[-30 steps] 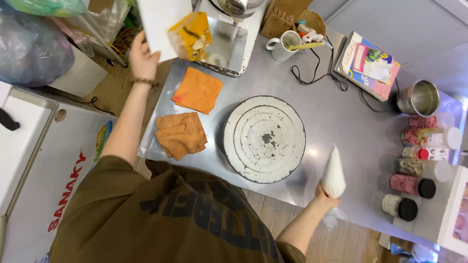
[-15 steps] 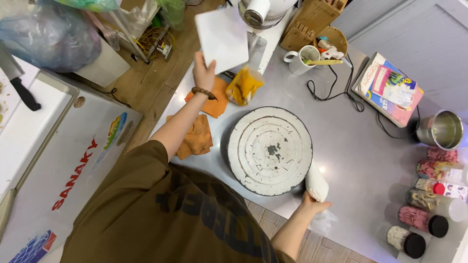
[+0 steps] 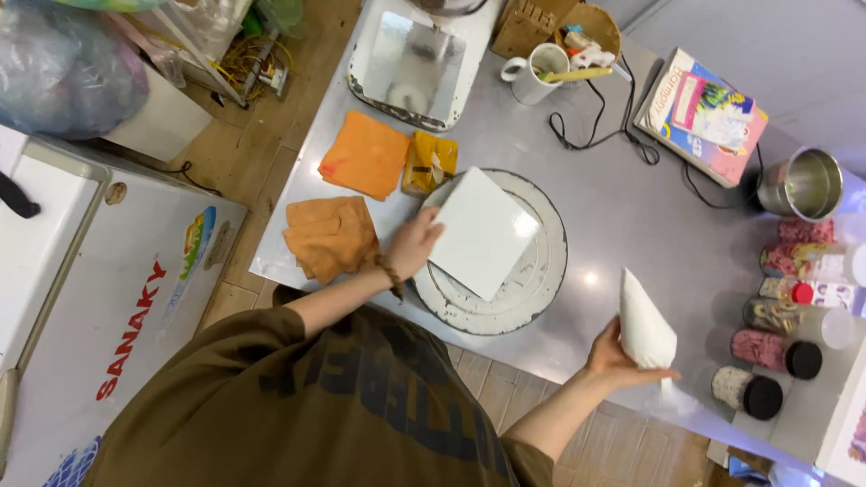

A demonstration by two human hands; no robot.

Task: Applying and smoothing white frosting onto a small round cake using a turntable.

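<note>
My left hand [image 3: 413, 245] grips the left edge of a square white board [image 3: 483, 233], which lies on the round white turntable [image 3: 534, 287] in the middle of the steel table. My right hand [image 3: 616, 359] holds a filled white piping bag [image 3: 644, 320] upright, tip up, near the table's front edge to the right of the turntable.
Two orange cloths [image 3: 332, 236] [image 3: 365, 155] and a yellow packet [image 3: 429, 162] lie left of the turntable. A mixer base [image 3: 410, 63], a mug [image 3: 539, 70], a black cable [image 3: 595, 135], a book [image 3: 708, 113], a steel cup [image 3: 803, 185] and several sprinkle jars [image 3: 774, 352] line the back and right. A white chest freezer [image 3: 99, 280] stands at left.
My left hand brought the white square board down from above the back of the table and set it on the turntable. My right hand lifted the piping bag a little to the right.
</note>
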